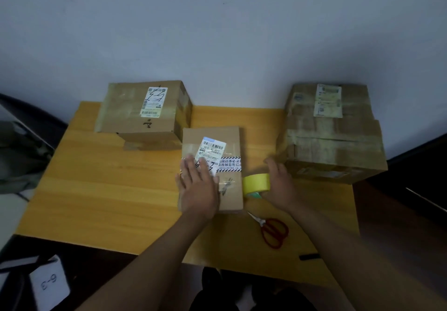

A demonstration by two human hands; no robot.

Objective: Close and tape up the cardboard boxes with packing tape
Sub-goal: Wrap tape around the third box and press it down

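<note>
**A:** What are the hands doing?

**B:** The left hand (198, 187) lies flat, fingers straight and spread, pressing on top of the small cardboard box (212, 168) at the middle of the table. The right hand (280, 185) curls round a roll of yellow tape (256, 185), which sits just beside that box's right edge, down near the tabletop.

**A:** Take me across from the left.

**B:** At the far left edge a dark, blurred shape sits off the table; I cannot tell what it is. Below it, a white card (49, 283) carries the handwritten marking "6-3". The table (101, 190) is smooth yellow wood with visible grain. At its back left stands a medium cardboard box (142, 112), squarish, wrapped in glossy clear tape, with a white shipping label and black scribbles on top. The small box in the middle is flat and rectangular, with a white barcode label and a black-and-white striped band of printed tape across it.

**A:** And further right?

**B:** Just beyond the tape roll, near the front edge, red-handled scissors (272, 231) lie flat, blades pointing back left. At the back right stands the large cardboard box (333, 131), worn and crumpled, layered with dull brown tape and faded labels. A pale wall (217, 32) rises behind everything.
</note>
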